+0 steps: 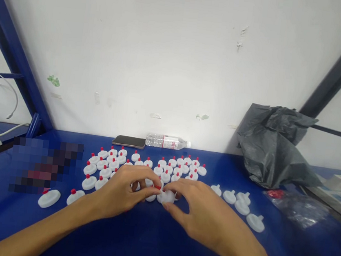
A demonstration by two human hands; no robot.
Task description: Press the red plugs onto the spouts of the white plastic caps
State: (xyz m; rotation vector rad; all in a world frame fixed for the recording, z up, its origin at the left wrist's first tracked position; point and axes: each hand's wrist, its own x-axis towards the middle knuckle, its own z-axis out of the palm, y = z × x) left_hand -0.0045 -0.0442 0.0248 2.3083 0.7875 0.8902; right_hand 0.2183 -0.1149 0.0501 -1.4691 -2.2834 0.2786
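Head view: at ctr, just below the middle of the frame, the bare left hand (128, 189) pinches a small red plastic cap (158, 187) btwn thumb & index fingertip. Bare right hand (203, 207), to its right, has thumb & fingers curled round a round, flat white plastic piece (166, 197), gripping it by the edges. Cap is right up against the piece, btwn the hands; can't tell if it's seated, fingers partly cover it.

Behind the hands, mid-frame, a big cluster of white discs w/ red tips (158, 170) stands on the glossy blue tabletop (145, 244); two more w/ red tips sit lower left, near the left forearm. Right of ctr, just past the right hand: five white discs w/ bare nozzles (242, 207), two of them touching or overlapping.

Back edge, ctr: dark flat phone (128, 141), & next to it a clear plastic bottle w/ red-and-white label (169, 142), on its side. Right side: crumpled dark grey plastic bag (274, 146), w/ a clear plastic bag w/ red bits inside (301, 208) below it. Pixelated patch at left, contents unreadable.
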